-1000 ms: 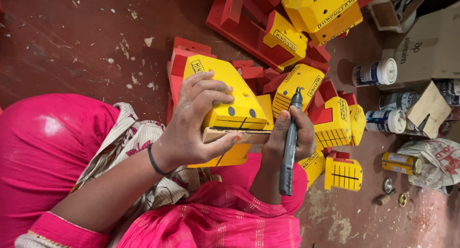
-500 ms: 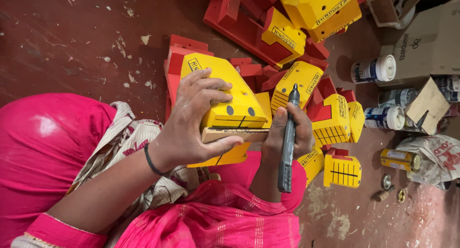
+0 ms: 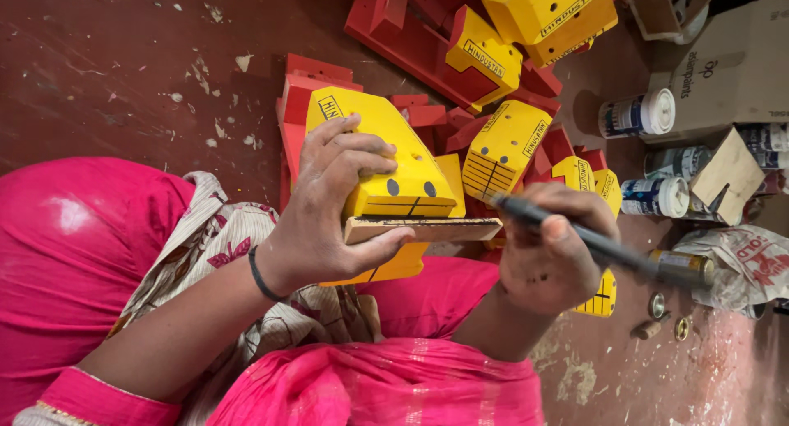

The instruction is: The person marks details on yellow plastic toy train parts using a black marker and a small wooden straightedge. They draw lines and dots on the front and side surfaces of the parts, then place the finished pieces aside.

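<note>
A yellow wooden toy block (image 3: 386, 159), seemingly stiff and light with sloped painted faces, sits over the person's pink lap, gripped around its sides by the left hand (image 3: 329, 204), which also pinches a flat wooden strip (image 3: 423, 229) under it. Right of the block, the right hand (image 3: 555, 253) is closed around a dark marker (image 3: 592, 241); beyond lie a brown cardboard box (image 3: 731, 72) and white-capped paint tins (image 3: 637, 113) with printed labels.
</note>
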A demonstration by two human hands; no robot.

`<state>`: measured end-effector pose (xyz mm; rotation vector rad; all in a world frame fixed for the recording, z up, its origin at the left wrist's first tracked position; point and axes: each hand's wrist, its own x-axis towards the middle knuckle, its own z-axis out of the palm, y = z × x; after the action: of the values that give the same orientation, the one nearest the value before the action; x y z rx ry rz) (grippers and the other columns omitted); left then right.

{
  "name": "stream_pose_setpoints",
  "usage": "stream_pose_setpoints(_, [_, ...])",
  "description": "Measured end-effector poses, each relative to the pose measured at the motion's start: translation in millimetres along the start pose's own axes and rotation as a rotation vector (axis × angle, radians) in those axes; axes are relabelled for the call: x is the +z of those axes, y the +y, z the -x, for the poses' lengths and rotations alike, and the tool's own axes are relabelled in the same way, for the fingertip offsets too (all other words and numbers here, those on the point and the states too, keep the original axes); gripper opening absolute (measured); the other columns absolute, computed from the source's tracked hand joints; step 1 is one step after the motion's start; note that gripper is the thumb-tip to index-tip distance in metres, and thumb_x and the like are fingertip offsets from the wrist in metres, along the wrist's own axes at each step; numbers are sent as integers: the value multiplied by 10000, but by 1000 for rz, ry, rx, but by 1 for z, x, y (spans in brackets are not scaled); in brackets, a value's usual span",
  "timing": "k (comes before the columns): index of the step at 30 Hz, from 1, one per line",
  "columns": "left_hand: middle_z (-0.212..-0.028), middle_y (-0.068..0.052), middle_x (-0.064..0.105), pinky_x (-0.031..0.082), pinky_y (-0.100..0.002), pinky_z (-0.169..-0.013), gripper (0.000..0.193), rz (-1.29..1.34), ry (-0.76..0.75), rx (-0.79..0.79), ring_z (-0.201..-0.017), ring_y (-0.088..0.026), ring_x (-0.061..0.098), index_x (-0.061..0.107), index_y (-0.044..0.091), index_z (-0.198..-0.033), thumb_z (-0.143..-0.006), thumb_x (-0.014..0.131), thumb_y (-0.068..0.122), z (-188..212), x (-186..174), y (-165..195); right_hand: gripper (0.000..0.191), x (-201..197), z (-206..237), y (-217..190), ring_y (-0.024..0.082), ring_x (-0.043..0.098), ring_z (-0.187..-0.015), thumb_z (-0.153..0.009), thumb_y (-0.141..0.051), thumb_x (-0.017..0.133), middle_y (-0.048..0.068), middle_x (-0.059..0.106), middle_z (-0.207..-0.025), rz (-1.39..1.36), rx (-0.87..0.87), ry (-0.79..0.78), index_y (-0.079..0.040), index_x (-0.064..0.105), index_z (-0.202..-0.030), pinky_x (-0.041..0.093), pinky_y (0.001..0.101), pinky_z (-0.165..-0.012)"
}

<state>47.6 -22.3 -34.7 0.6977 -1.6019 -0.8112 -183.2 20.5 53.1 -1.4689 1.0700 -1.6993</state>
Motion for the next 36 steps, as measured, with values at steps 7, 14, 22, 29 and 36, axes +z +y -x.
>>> stream_pose_setpoints(7, [-1302, -120, 598, 278, -538, -1260, 603, -2, 3, -8, -1395, -396, 455, 551, 82, -1220, -770, 896, 290, 1, 1, 0, 200, 12, -14, -1, 166, 543, -583, -881, -43, 750, 157, 603, -708, -91, 273, -255, 111, 626, -912, 408, 248, -526])
stream_pose_setpoints(14, [-1294, -117, 605, 274, -554, -1279, 595, 2, 1, 5, -1390, -384, 477, 553, 81, -1211, -767, 880, 305, 2, 0, 0, 156, 44, -21, -20, 134, 595, -595, -866, -52, 748, 112, 667, -732, 219, 286, -403, 72, 662, -905, 433, 230, -574])
stream_pose_setpoints(22, [-1296, -119, 602, 285, -553, -1273, 584, -6, 14, -4, -1396, -385, 470, 561, 80, -1208, -794, 886, 334, 2, 0, 2, 135, 70, -35, -27, 88, 583, -590, -854, -79, 765, 51, 662, -743, 446, 260, -526, 19, 673, -855, 419, 217, -570])
stream_pose_setpoints(29, [-1295, -114, 599, 275, -554, -1284, 574, -5, 10, -8, -1384, -368, 482, 562, 79, -1204, -787, 879, 312, 3, 0, 2, 153, 73, -48, -27, 87, 558, -535, -849, -102, 764, 48, 627, -696, 454, 244, -665, 5, 659, -822, 396, 224, -530])
stream_pose_setpoints(36, [-1278, -107, 599, 270, -543, -1288, 580, -23, 15, -25, -1381, -362, 477, 566, 81, -1191, -762, 893, 292, 3, 2, 3, 156, 56, -64, -33, 128, 614, -556, -782, -98, 759, 55, 631, -693, 599, 168, -787, 1, 639, -796, 431, 246, -546])
